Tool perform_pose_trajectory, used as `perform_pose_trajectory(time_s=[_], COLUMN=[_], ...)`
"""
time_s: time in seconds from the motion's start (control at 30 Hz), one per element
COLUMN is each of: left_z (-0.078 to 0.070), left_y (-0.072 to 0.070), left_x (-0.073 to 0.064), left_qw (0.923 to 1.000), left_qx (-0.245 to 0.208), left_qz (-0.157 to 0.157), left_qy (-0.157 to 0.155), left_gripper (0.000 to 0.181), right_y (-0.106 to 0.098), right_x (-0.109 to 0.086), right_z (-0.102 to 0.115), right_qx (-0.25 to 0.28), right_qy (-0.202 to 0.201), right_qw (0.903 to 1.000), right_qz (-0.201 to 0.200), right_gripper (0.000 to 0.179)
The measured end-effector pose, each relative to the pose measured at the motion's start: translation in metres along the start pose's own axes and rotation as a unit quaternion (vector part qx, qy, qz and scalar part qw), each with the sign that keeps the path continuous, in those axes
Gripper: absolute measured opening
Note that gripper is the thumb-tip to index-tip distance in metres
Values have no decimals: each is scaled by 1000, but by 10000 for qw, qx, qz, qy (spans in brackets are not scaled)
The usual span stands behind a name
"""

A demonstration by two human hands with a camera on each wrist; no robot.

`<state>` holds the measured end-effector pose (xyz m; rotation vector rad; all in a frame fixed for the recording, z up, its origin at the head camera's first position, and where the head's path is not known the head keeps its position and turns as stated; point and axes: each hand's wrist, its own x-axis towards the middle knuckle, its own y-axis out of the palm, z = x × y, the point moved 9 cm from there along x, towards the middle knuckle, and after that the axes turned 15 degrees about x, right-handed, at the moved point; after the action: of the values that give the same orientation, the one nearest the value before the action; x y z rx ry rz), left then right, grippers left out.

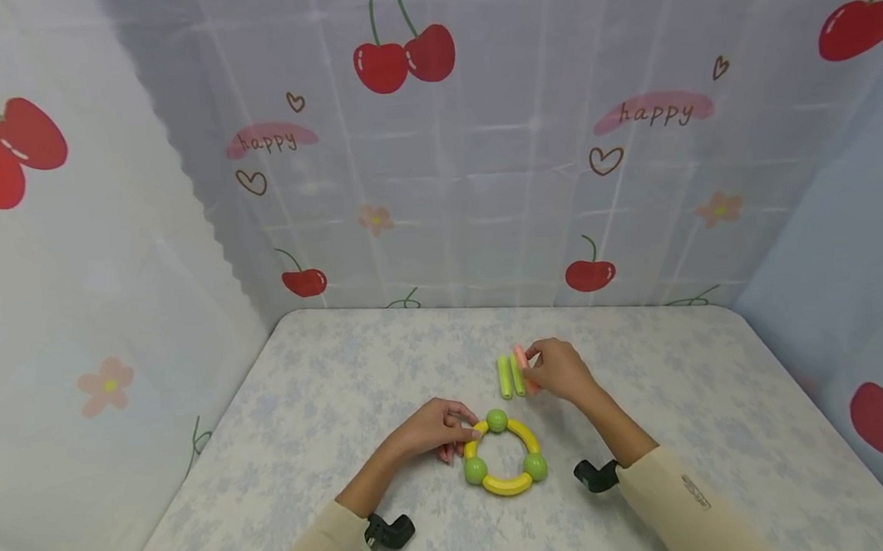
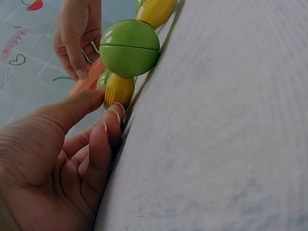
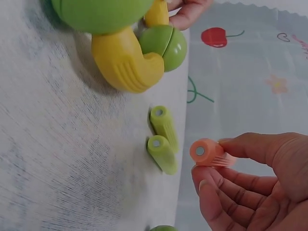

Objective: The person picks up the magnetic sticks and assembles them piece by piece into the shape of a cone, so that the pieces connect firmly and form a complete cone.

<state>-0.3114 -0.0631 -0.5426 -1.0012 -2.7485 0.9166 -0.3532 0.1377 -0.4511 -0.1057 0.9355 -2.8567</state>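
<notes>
A ring of yellow curved pieces [image 1: 507, 485] joined by green balls [image 1: 497, 421] lies on the table. My left hand [image 1: 430, 428] pinches one yellow piece [image 2: 119, 90] at the ring's left side, thumb on top and fingertips beneath. Beyond the ring, my right hand [image 1: 564, 371] pinches a salmon-pink ribbed rod [image 3: 207, 151] between thumb and fingers. A round grey disc shows in the rod's end in the right wrist view. Just left of that rod, two light green rods [image 1: 504, 378] lie side by side, with similar discs in their ends.
The table [image 1: 327, 381] has a pale blue mottled cover. Behind it hangs a sheet [image 1: 481, 182] printed with cherries, and more sheeting encloses both sides. Another green rounded thing [image 3: 163, 228] is cut off at the bottom of the right wrist view. Black devices [image 1: 391, 531] sit at both wrists.
</notes>
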Motion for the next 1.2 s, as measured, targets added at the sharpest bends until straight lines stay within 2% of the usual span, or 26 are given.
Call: perform_pose_trajectory(time_s=[0.3, 0.67, 1.2], left_z=[4, 1, 0], left_y=[1, 1, 0], left_x=[2, 2, 2], left_qw=[10000, 9998, 9998], left_qx=[4, -134, -133], left_qz=[19, -60, -59], left_qy=[-42, -127, -120], left_gripper=[21, 20, 21], right_y=[3, 7, 23], right_x=[-15, -38, -49], right_z=[2, 14, 22], right_qx=[705, 1321, 1841], right_qy=[-312, -1115, -1879], right_qw=[9970, 9849, 9640], right_qz=[42, -76, 399], right_gripper=[32, 34, 30])
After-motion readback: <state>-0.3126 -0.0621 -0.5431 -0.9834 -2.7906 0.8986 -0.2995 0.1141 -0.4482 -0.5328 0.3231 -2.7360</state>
